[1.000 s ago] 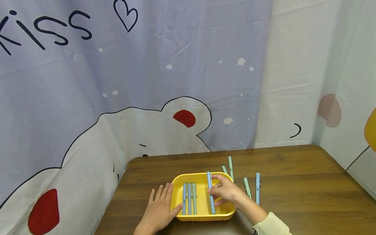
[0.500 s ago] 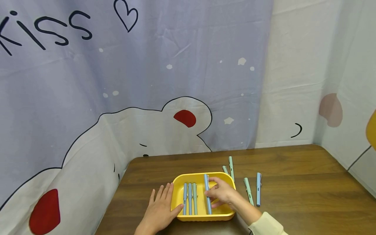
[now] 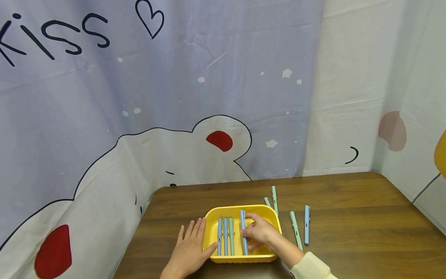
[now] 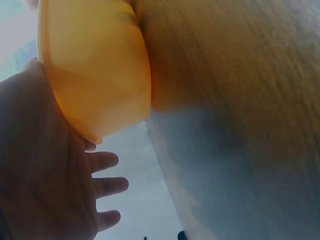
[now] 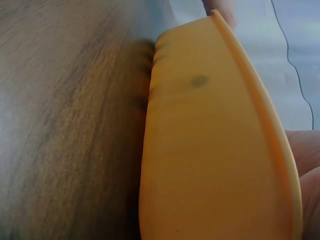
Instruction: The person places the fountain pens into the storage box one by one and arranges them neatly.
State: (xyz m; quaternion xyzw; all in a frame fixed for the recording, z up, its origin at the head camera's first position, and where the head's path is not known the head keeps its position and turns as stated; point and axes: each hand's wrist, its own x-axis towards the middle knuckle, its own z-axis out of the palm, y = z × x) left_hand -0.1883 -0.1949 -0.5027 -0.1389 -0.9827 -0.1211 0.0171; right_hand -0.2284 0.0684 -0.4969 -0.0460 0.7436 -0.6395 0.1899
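Note:
A yellow tray [image 3: 258,210] with rounded corners sits near the table's front. Inside it, at the left, two blue pens [image 3: 219,236] and a green pen [image 3: 231,236] lie side by side. My right hand [image 3: 263,231] reaches over the tray's right side and pinches another blue pen [image 3: 242,223], its lower end low in the tray, right of the green one. My left hand [image 3: 189,248] rests along the tray's left edge with straight, spread fingers. In the left wrist view its palm [image 4: 45,165] lies against the tray wall [image 4: 95,65]. The right wrist view shows mostly the tray's outer wall [image 5: 215,135].
On the wooden table [image 3: 348,217], right of the tray, lie a green pen [image 3: 295,229] and a blue pen [image 3: 307,224]. Two more green pens [image 3: 274,198] lie behind the tray's back right corner. A printed curtain [image 3: 223,89] stands around the table's back and sides.
My right hand has moved left and slightly down with the blue pen, bringing it closer to the row of pens in the tray. My left hand has stayed at the tray's edge.

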